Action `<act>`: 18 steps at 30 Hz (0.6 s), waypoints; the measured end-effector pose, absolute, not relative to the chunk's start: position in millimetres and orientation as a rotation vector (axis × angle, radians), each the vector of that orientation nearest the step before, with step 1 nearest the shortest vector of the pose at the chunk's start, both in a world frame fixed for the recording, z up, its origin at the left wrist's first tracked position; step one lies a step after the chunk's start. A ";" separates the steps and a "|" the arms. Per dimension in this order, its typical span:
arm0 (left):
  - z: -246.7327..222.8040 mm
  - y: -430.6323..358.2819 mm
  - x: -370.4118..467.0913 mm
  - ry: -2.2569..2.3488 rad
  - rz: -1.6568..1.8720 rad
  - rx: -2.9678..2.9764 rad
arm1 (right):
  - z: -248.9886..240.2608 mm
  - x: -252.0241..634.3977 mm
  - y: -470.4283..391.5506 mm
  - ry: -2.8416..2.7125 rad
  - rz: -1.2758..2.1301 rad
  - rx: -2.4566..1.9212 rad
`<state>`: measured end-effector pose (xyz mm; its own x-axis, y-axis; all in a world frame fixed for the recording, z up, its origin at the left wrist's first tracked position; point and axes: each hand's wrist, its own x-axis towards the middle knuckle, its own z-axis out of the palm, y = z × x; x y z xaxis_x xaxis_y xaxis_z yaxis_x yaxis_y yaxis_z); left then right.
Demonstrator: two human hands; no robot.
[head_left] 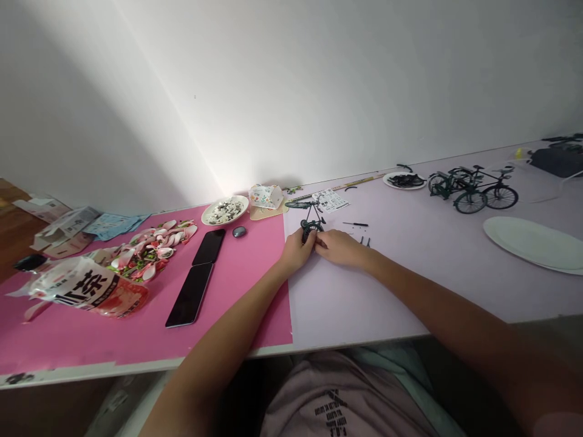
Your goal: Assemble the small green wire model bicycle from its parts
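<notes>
A small dark green model bicycle (pixel 311 213) stands between my hands at the middle of the table. My left hand (pixel 296 250) pinches its near wheel from the left, fingers closed. From the right, my right hand (pixel 339 247) has its fingertips closed at the same near end of the bicycle. The exact part under the right fingertips is hidden. A thin dark screwdriver (pixel 356 224) lies just beyond the right hand, with small dark pieces (pixel 365 242) close to the forearm. Behind the bicycle lies a printed sheet (pixel 336 201).
Finished-looking model bicycles (pixel 471 191), a plate of black parts (pixel 404 180) and an oval white plate (pixel 537 244) are at right. Left, on pink covering, are a plate of white bits (pixel 225 211), black phone-like slabs (pixel 190 295), artificial petals (pixel 155 249) and a drink bottle (pixel 91 288).
</notes>
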<state>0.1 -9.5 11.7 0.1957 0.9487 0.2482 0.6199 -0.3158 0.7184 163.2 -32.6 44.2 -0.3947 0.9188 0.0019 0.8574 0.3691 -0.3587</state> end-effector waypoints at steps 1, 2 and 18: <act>11.7 -9.5 0.0 1.460 0.940 2.015 | 44.3 163.3 -32.7 -2.426 0.446 -1.597; 11.7 -9.5 -0.1 1.460 0.943 2.017 | 44.5 163.4 -32.9 -2.425 0.447 -1.593; 7.8 -6.9 -1.4 1.356 0.999 1.853 | 44.0 163.8 -33.6 -2.413 0.458 -1.565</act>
